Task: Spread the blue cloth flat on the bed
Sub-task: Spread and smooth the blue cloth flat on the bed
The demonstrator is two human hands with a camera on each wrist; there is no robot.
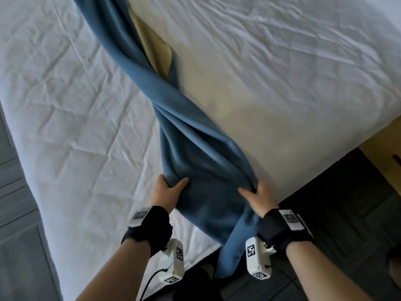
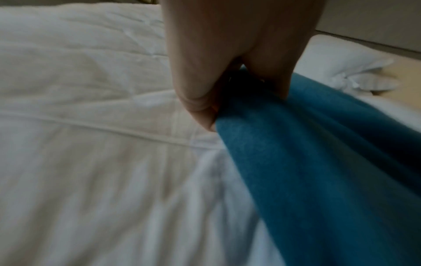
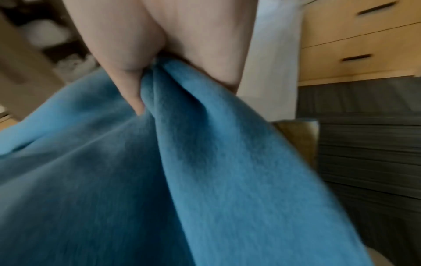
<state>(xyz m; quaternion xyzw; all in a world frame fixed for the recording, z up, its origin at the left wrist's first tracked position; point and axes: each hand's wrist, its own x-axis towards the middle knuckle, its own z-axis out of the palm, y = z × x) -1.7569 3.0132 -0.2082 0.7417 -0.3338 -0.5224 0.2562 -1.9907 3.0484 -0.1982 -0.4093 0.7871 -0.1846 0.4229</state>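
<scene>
A long blue cloth (image 1: 191, 135) with a tan underside lies twisted in a rope across the white bed (image 1: 76, 127), running from the top left down to the near corner. My left hand (image 1: 170, 189) grips its near left edge, thumb on top. The right hand (image 1: 252, 191) grips the bunched right edge beside the bed corner. A tail of cloth hangs off the bed between my wrists. In the left wrist view the left hand (image 2: 218, 100) pinches a fold of the blue cloth (image 2: 318, 162). In the right wrist view the right hand (image 3: 145, 86) clutches gathered blue cloth (image 3: 205, 171).
The white sheet is creased all over. Dark floor (image 1: 325, 224) lies beyond the bed's right edge, with a light wooden drawer unit (image 1: 384, 157) close by. A grey panelled surface (image 1: 13, 213) borders the bed on the left. A white pillow (image 2: 341, 72) sits at the far end.
</scene>
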